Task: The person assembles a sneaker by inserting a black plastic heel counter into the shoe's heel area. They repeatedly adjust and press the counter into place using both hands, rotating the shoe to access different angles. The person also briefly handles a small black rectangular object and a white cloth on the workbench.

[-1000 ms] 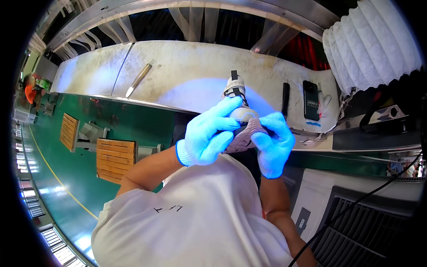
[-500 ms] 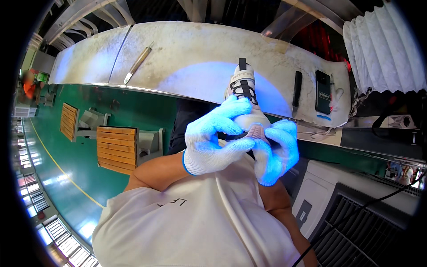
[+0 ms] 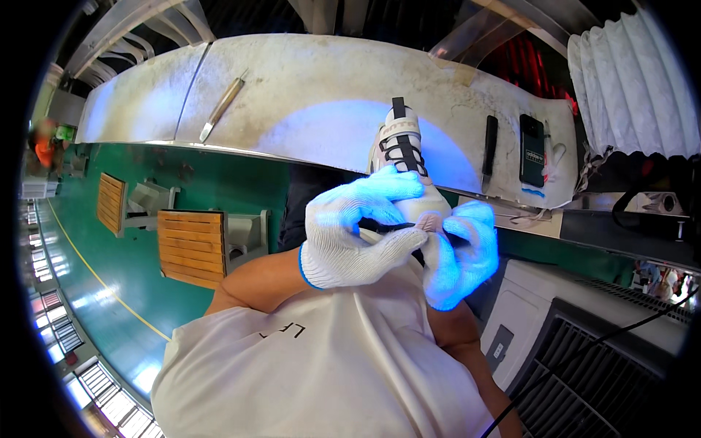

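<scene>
At the bench (image 3: 307, 80), a laced shoe (image 3: 404, 150) held by the toe

The left hand (image 3: 363, 231) grips the toe from the left, its thumb beside the pink sole tip (image 3: 429, 220); the right hand (image 3: 461, 255) closes on the toe's right side, its fingertips partly hidden. The shoe lies between them, toe toward the person, heel pointing out over the bench. Its laces are in; the toe seems to be the part being worked. Gloves cover the join, so what is left there cannot be told. Farther out lie a wooden-handled tool (image 3: 222, 109) leftward, and a black-handled one (image 3: 490, 144) and a phone (image 3: 531, 150) rightward.
</scene>
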The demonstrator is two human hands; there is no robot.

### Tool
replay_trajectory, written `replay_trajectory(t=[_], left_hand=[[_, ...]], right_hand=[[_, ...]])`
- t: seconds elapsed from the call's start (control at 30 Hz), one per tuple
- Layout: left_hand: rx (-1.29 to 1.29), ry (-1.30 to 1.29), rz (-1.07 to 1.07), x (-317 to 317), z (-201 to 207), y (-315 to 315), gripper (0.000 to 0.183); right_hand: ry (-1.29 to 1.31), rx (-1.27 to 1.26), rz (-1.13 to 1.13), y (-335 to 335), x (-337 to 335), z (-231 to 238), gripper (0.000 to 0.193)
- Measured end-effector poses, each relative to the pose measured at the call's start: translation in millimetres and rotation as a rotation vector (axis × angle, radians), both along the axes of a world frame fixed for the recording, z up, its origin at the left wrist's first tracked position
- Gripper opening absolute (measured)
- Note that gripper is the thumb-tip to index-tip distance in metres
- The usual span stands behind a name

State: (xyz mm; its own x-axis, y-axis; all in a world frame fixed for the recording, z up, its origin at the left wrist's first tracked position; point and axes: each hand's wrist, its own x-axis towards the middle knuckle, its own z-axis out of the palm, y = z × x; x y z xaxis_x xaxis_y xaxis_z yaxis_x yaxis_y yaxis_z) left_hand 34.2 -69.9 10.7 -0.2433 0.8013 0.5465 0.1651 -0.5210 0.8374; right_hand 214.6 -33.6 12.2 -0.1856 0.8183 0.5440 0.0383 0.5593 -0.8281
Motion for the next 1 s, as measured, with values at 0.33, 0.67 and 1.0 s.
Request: replay_trajectory(t=[0.33,0.67,1.0], left_hand=[[-0.243,0.158,-0.356,-56,24,5,0.049],[-0.413,-0.163,-0.366,-52,25,-2,0.053],[-0.404,0.021,-0.389,-69,23,8,0.062]], right_hand=[[-0.158,-0.250,0.213,-1,-16,36,0.067],[-0.291,-0.095,0.095,0,-29,40,0.075],[-0.151,0.046,-0.022,18,-44,13,0.073]])
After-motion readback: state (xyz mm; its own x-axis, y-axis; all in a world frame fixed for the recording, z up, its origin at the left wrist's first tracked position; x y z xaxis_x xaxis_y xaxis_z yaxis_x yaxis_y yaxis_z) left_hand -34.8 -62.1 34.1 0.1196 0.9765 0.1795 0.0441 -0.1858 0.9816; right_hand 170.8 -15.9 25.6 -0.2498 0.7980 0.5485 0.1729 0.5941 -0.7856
